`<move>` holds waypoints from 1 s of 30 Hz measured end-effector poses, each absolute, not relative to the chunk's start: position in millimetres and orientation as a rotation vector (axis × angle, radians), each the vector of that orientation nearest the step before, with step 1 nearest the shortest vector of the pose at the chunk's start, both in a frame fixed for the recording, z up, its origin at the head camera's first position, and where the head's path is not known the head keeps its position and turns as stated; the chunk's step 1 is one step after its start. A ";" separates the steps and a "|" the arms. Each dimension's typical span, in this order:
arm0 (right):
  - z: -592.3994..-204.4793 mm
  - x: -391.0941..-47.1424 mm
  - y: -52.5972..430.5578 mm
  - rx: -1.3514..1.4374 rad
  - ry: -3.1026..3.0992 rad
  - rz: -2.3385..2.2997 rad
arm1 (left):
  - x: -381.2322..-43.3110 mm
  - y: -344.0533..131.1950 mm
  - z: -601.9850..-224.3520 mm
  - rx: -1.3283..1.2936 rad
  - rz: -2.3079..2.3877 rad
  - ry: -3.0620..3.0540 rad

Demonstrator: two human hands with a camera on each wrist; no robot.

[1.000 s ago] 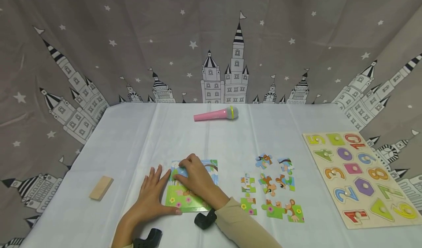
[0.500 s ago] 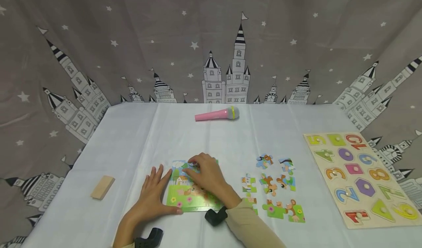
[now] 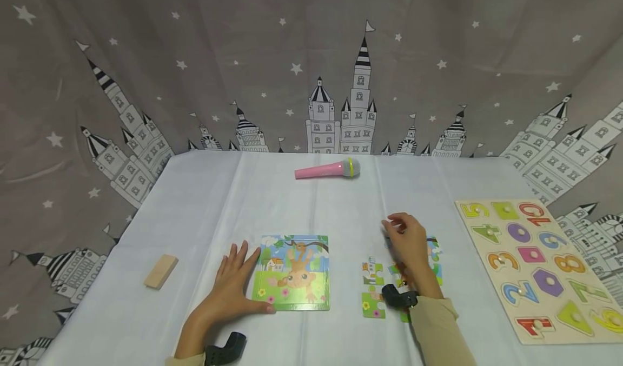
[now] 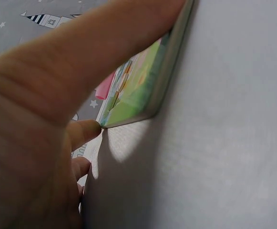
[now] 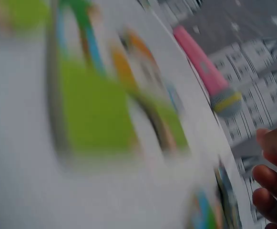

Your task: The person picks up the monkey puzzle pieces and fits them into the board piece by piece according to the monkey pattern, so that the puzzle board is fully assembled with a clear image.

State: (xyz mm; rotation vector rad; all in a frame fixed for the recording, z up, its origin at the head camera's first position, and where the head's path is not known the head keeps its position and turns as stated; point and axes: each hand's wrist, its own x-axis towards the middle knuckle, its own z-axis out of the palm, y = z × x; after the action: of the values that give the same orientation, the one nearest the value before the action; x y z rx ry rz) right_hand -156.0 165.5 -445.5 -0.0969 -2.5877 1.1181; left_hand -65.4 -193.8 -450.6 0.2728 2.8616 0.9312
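A square jigsaw tray (image 3: 292, 304) with a monkey picture lies at the table's middle front. My left hand (image 3: 234, 282) rests spread at its left side, thumb along the near edge and index fingertip at the left edge. In the left wrist view the thumb (image 4: 95, 57) covers part of the tray (image 4: 138, 98). To the right, my right hand (image 3: 409, 241) is over the loose jigsaw pieces, hiding several of them. Its fingers (image 5: 271, 183) are loosely bent, with nothing seen between them. A house piece (image 3: 372, 273) and a flower piece (image 3: 373, 305) show left of that wrist.
A pink toy microphone (image 3: 321, 170) lies at the back of the table. A wooden number-and-shape board (image 3: 545, 271) takes up the right side. One small wooden block (image 3: 161, 271) lies at the left. Behind the table hangs a grey castle-print curtain (image 3: 243, 47).
My right hand has left the jigsaw tray and moved right, over the loose pieces, uncovering the monkey picture. The left hand has stayed at the tray's edge.
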 end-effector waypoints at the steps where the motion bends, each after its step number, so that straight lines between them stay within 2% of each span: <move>1: -446.0 -156.2 174.6 -0.129 -2.587 1.103 | -65.3 -194.0 -450.7 0.270 0.929 2.861; 6: -446.9 -156.4 205.4 -0.215 -2.648 1.037 | -65.5 -194.7 -450.6 0.260 0.918 2.866; 11: -446.6 -156.4 216.3 -0.230 -2.765 0.998 | -66.2 -194.6 -450.4 0.271 0.938 2.856; 20: -439.3 -149.8 222.1 0.048 -2.954 0.870 | -66.3 -193.5 -450.4 0.270 0.945 2.844; 30: -425.0 -139.6 211.6 0.127 -3.107 0.609 | -65.0 -194.3 -449.0 0.273 0.940 2.849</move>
State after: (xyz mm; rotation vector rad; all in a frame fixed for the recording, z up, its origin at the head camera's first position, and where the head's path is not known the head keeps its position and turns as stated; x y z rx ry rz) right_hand -139.6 211.6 -425.0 0.1271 -3.1074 0.6086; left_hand -65.0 -194.3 -449.0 0.2732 2.8486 0.9397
